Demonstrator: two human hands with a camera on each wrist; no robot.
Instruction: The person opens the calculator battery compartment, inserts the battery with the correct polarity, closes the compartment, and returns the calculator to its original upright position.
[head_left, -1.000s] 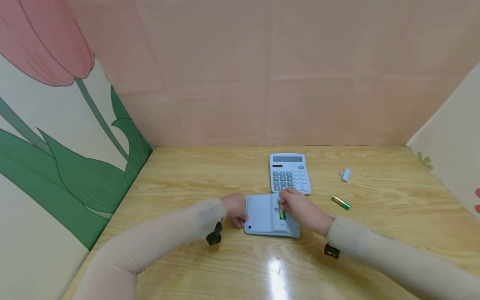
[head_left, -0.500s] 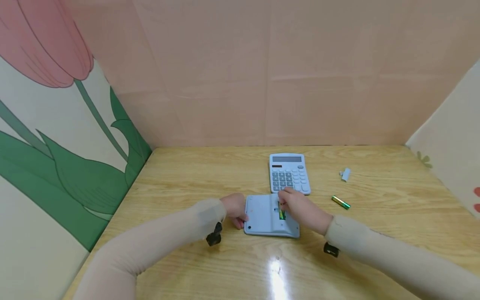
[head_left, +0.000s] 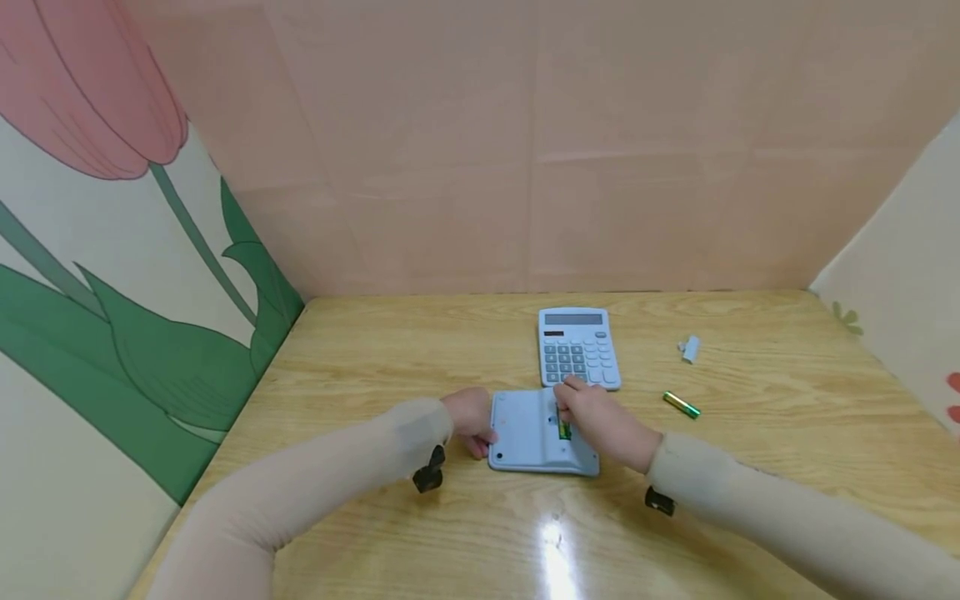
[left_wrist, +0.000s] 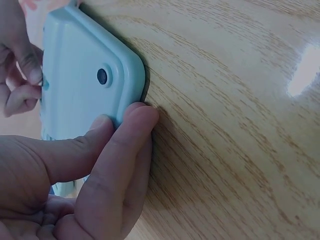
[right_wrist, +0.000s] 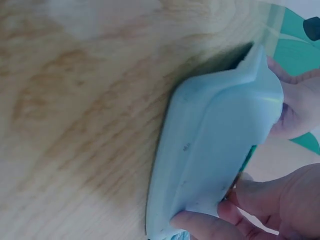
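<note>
Face down on the table lies a light blue calculator (head_left: 517, 429), its back uppermost, with a green battery (head_left: 564, 429) in the open slot. The left hand (head_left: 469, 419) holds its left edge; in the left wrist view the thumb and fingers of the left hand (left_wrist: 95, 170) grip the rim near a black round foot (left_wrist: 102, 76). At the slot's far end, the right hand (head_left: 600, 421) pinches the battery's end between thumb and finger. In the right wrist view, the right hand (right_wrist: 270, 205) mostly hides the battery, leaving a green sliver beside the calculator's raised back (right_wrist: 220, 130).
A second calculator (head_left: 581, 346) lies face up just behind the first. To the right are a loose green and gold battery (head_left: 682, 405) and a small light blue cover (head_left: 692, 349). Pink cloth (head_left: 420, 167) hangs behind the wooden table (head_left: 390, 333).
The right hand and wrist have shifted very slightly left at the slot. The left hand and the calculators stay in place.
</note>
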